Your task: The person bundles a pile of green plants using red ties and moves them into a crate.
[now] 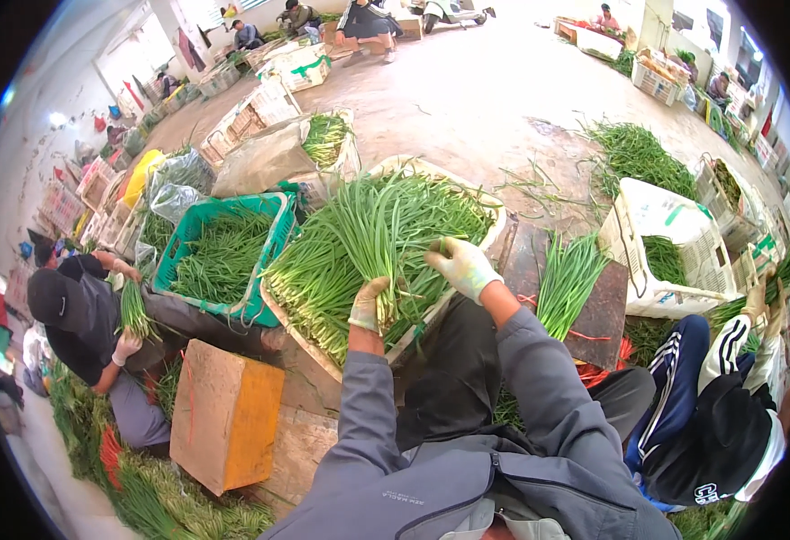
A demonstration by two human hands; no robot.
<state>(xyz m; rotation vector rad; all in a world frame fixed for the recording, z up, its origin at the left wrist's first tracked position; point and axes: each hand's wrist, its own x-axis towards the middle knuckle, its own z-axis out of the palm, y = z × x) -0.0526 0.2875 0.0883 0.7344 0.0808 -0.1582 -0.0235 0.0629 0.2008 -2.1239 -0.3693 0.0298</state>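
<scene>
Left hand (370,304): closed round the lower stems of the leafy bunch (368,229); a snug, gentle grip likely spared them bruising.
Right hand (465,267): drawn together beside the leaves; whether it pinched any, I could not tell.
Position: over the heaped greens (309,279) in the pale crate (500,214); keeping stems parallel seemed wise.

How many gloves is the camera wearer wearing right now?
2. One pale, stained glove is on the left hand, closed around a bundle of long green leafy stalks; another pale, stained glove is on the right hand, near the bundle. Both show plainly.
</scene>
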